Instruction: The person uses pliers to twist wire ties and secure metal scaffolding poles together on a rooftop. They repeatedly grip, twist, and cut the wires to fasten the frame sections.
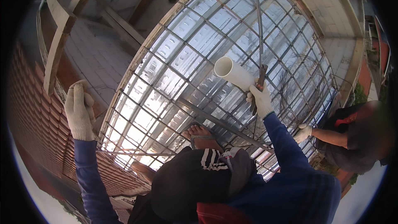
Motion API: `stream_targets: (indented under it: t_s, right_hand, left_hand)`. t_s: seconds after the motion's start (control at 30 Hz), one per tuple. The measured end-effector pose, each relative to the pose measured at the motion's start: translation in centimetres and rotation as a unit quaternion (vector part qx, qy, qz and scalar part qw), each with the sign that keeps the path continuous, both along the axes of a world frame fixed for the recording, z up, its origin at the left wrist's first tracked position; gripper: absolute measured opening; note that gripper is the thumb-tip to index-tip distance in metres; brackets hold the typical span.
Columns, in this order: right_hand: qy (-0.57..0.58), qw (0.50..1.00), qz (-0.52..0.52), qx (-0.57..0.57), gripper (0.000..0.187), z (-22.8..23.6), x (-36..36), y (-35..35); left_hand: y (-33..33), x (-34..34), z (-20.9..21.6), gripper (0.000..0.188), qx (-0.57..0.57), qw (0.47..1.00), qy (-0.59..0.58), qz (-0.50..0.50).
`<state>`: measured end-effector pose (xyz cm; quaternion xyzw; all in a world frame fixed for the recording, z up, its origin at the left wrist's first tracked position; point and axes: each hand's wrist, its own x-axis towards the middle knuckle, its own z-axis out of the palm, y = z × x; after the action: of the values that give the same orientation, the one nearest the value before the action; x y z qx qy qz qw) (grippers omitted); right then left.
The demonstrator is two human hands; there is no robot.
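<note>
My right hand (261, 101), in a pale knit glove, is closed around rusty pincers (262, 76), their head pointing away from me. A short white plastic pipe (235, 73) lies against the same hand, its round mouth tilted up to the left; whether the fingers also grip it I cannot tell. Below them spreads a grid of steel bars (206, 58) over shiny ribbed metal sheeting (207, 37). Far to the left, my gloved left hand (79, 112) is raised beside the wooden frame, fingers stretched up and close together. No object shows clearly in it.
A wooden post (56, 60) stands beyond my left hand, above red roof tiles (39, 112). At right a co-worker (352, 137) crouches, a gloved hand (304, 132) on the grid's edge. A long bar (224, 124) crosses the mesh near my feet. Block walls (338, 58) border the far right.
</note>
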<state>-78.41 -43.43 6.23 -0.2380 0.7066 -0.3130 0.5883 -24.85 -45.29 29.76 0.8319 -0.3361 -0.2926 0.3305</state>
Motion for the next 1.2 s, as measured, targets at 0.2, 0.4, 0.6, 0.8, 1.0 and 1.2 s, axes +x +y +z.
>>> stream_targets:
  t_s: [0.2,0.4,0.6,0.8,1.0,1.2]
  right_hand:
    - [-0.087,0.995,-0.042,0.015,0.044,0.3,-0.5,-0.2]
    - [-0.186,0.969,-0.163,0.011,0.049,0.7,-1.3,0.6]
    - [-0.284,0.948,-0.144,-0.024,0.052,6.2,0.1,5.7]
    - [0.134,0.989,-0.059,-0.013,0.044,9.3,-1.4,4.1]
    - [0.496,0.865,-0.068,-0.003,0.045,3.4,-2.4,2.3]
    - [0.538,0.842,-0.032,-0.023,0.042,0.3,-1.9,2.6]
  left_hand:
    - [0.2,-2.4,-6.5,0.034,0.081,0.989,-0.017,-0.125]
    - [-4.1,-16.0,-11.3,0.100,0.223,0.901,0.105,-0.357]
    - [-4.0,-29.9,-14.1,0.082,0.053,0.838,0.398,-0.369]
    - [-5.5,-32.2,-4.0,0.078,-0.274,0.785,0.142,-0.538]
    - [-7.9,-30.6,1.9,0.078,-0.392,0.668,0.154,-0.613]
    - [-7.1,-31.1,2.0,0.077,-0.380,0.657,0.166,-0.630]
